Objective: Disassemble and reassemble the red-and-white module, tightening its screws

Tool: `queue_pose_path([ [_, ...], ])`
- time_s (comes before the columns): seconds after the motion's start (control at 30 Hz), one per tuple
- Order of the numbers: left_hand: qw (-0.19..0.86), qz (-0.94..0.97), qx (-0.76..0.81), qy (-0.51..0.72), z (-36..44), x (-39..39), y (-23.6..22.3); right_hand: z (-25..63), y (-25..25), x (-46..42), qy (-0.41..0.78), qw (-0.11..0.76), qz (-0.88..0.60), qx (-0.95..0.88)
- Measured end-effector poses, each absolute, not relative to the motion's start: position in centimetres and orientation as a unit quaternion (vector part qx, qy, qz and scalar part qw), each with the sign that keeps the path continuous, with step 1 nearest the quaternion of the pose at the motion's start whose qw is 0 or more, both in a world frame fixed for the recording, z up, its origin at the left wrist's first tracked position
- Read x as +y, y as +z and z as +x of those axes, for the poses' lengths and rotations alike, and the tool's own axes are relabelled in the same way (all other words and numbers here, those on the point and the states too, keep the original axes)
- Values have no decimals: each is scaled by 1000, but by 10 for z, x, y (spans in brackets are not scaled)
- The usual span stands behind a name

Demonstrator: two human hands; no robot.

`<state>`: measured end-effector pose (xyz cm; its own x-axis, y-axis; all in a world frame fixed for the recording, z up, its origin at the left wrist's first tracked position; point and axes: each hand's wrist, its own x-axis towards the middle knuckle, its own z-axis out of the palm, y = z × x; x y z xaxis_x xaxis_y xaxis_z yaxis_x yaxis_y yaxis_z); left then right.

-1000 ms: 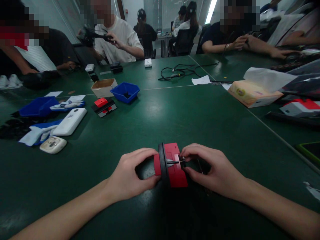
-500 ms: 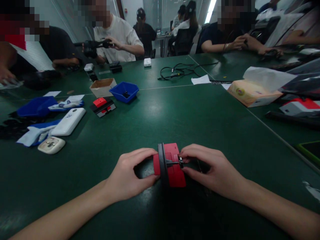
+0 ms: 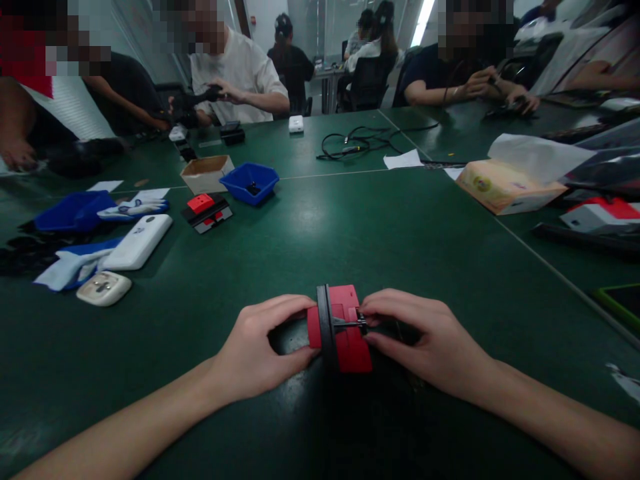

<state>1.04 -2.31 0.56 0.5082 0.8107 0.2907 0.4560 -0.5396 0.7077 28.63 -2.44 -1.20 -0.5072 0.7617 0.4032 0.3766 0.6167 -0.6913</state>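
Note:
A red-and-black device [image 3: 354, 350] of a kind I cannot name rests low in the middle of the head view. It has red plates, a black band across it and a thin metal rod ending in a small dark fitting [image 3: 361, 323]. My left hand [image 3: 267, 347] grips its left red end between thumb and fingers. At the other side, my right hand [image 3: 413, 330] has thumb and fingertips closed around the dark fitting at the rod's end. The fingertips partly hide that fitting.
On the green table [image 3: 340, 233] are a similar red-and-black device [image 3: 206, 212], a blue bin [image 3: 250, 183], a cardboard box [image 3: 207, 175], a white phone-shaped case [image 3: 140, 243], gloves [image 3: 75, 263], a tissue box [image 3: 510, 187] and black cables [image 3: 350, 143]. Several people sit around.
Both my hands and the device between them stay nearly still. Across the table, co-workers' hands and the dark object held at the upper left have shifted.

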Motion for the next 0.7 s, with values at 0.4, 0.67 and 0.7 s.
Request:
queue_pose_path([
  [0.4,301,815,388,308,8,-24,2,288,-18,-23,271,361,-328,-829],
  [0.67,359,799,372,308,8,-24,2,289,-15,-23,303,357,-309,-828],
  [0.7,346,807,369,305,8,-24,1,290,-14,-22,305,353,-307,-830],
])
